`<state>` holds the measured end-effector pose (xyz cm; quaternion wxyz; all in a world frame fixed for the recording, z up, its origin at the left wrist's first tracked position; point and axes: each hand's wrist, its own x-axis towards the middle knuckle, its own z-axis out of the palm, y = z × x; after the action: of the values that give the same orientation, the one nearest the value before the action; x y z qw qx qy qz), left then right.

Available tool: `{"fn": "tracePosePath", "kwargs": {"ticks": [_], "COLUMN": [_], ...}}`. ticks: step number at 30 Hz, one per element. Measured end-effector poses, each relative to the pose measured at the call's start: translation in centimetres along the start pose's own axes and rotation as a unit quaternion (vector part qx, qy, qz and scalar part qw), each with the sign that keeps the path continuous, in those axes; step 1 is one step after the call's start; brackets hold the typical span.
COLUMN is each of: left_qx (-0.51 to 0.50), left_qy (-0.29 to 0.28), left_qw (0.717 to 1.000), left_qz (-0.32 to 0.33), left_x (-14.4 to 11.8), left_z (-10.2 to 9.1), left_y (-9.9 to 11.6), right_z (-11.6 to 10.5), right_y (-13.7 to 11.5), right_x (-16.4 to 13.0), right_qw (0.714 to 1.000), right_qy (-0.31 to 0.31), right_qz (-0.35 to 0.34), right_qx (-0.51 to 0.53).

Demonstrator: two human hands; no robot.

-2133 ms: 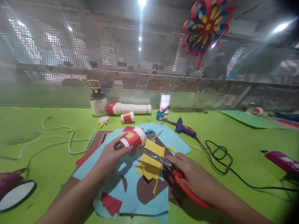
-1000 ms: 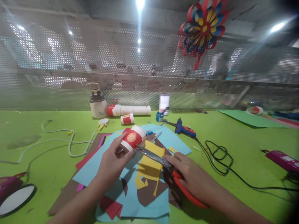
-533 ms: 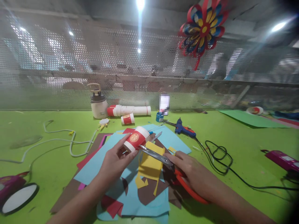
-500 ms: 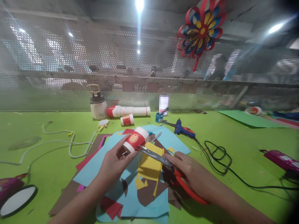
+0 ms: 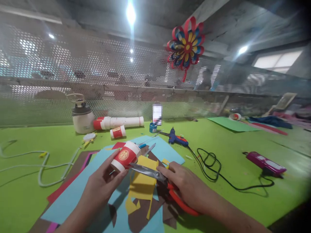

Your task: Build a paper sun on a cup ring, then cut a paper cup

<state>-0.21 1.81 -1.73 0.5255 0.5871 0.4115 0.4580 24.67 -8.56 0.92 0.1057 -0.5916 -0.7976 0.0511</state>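
My left hand (image 5: 104,179) is closed around a red and white paper cup (image 5: 126,156), which is tilted on its side above the paper pile. In my right hand (image 5: 182,176) is a pair of red-handled scissors (image 5: 148,171). The tips of the blades meet the lower side of the cup; whether they have cut into it I cannot tell. Beneath lie yellow paper scraps (image 5: 143,186), light blue sheets (image 5: 73,184) and brown paper (image 5: 143,220). Another pair of blades (image 5: 151,149) shows behind the cup, its handles hidden.
A blue glue gun (image 5: 178,139) with a black cable lies to the right, near a purple power strip (image 5: 264,163). At the back stand a white jug (image 5: 82,119), a stack of paper cups (image 5: 121,122), a loose cup (image 5: 118,132) and a blue jar (image 5: 153,128). A white cord (image 5: 46,168) crosses the left.
The view has swung to the right, so everything sits further left in the picture. Both hands keep their hold, and the cup and scissors stay in nearly the same position to each other.
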Motion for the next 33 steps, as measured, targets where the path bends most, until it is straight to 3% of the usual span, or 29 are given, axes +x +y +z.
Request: {"fn": "tracePosePath", "kwargs": {"ticks": [5, 15, 22, 28, 33], "left_qx": [0.006, -0.055, 0.021, 0.059, -0.061], "left_qy": [-0.009, 0.008, 0.008, 0.003, 0.050], "left_qw": [0.998, 0.994, 0.997, 0.997, 0.995], "left_qz": [-0.057, -0.098, -0.069, -0.047, -0.058], "left_x": [0.1, -0.4, -0.2, 0.4, 0.1], "left_z": [0.1, 0.2, -0.2, -1.0, -0.4], "left_y": [0.9, 1.4, 1.3, 1.2, 1.6], "right_z": [0.1, -0.1, 0.1, -1.2, -2.0], "right_y": [0.2, -0.1, -0.5, -0.6, -0.8], "right_x": [0.1, 0.4, 0.6, 1.5, 2.6], "right_qw": [0.998, 0.998, 0.994, 0.996, 0.996], "right_qy": [-0.019, -0.029, -0.040, -0.049, -0.055], "right_qz": [0.010, 0.017, 0.007, 0.006, 0.010], "right_qx": [0.056, 0.062, 0.101, 0.080, 0.076]}}
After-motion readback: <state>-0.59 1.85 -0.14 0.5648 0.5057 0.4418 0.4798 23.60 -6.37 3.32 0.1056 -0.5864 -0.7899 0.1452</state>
